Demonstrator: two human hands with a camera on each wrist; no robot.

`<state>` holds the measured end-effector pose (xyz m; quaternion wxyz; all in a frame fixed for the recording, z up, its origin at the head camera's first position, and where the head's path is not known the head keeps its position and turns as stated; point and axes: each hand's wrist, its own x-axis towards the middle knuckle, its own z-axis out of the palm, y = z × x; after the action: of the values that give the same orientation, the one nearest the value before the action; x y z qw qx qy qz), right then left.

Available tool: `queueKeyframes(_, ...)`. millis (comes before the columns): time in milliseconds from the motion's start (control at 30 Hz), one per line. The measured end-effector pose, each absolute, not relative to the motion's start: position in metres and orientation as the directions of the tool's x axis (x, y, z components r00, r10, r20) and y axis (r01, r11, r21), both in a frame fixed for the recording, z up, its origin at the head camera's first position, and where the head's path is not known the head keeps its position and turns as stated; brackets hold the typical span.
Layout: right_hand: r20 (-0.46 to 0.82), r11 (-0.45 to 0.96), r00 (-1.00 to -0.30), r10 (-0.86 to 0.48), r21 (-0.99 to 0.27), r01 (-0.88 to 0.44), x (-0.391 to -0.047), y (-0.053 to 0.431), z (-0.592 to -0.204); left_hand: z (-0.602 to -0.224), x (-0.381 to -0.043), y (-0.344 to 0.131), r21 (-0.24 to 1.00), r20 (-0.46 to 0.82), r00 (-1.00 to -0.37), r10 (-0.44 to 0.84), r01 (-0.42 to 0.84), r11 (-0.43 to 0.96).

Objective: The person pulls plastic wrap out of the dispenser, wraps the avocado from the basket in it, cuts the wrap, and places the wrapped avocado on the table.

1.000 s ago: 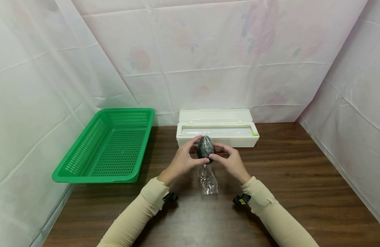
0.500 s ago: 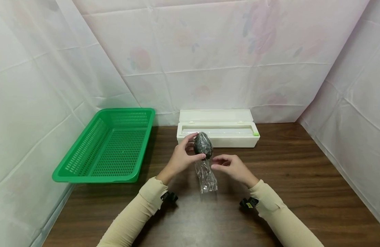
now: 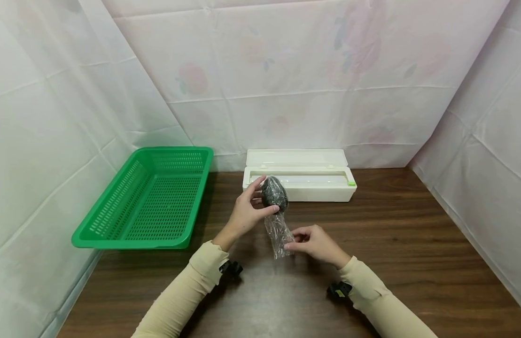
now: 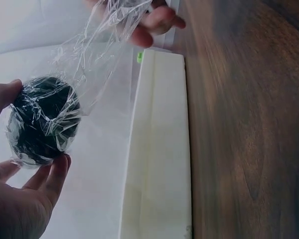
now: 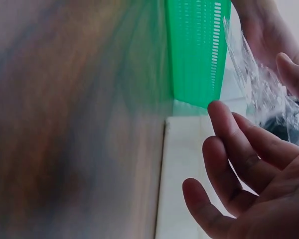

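In the head view, my left hand [image 3: 243, 213] holds a dark egg-shaped fruit, apparently an avocado [image 3: 274, 193], wrapped in clear cling film. Thumb and fingers grip it from its left side, above the table. A loose tail of cling film [image 3: 278, 237] hangs from the fruit's near end. Beside that tail is my right hand [image 3: 318, 245], fingers loosely bent. The right wrist view shows my right hand [image 5: 259, 179] with thumb and fingers apart and the film beyond them. Seen from the left wrist, the film-covered avocado [image 4: 45, 122] sits between my left thumb and fingers.
Behind the hands stands a white cling film box [image 3: 300, 193], its lid [image 3: 297, 157] raised and a roll inside. A green plastic basket [image 3: 192, 206] is to the left on the brown wooden table [image 3: 412, 244]. Pale cloth [image 3: 260, 94] hangs around the table.
My right hand has let go of the avocado and moved down beside the film tail. My left hand has carried the avocado slightly left and away from me, tilting it.
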<state>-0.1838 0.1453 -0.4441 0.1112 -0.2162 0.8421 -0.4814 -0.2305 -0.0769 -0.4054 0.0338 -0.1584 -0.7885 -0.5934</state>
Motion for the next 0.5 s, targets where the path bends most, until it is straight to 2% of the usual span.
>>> queueKeyframes(167, 0.038, 0.428, -0.883, -0.467, -0.865, -0.263, -0.1785, 0.1400, -0.4463, -0.4028, -0.2303, -0.0766, 0.930, 0.243, -0.946, 0.215, 0.290, 0.224)
queueKeyframes(500, 0.136, 0.501, -0.918, -0.373, -0.804, -0.322, -0.1791, 0.1420, -0.4457, -0.4011, -0.2294, -0.0786, 0.945, 0.226, -0.953, 0.201, 0.264, 0.191)
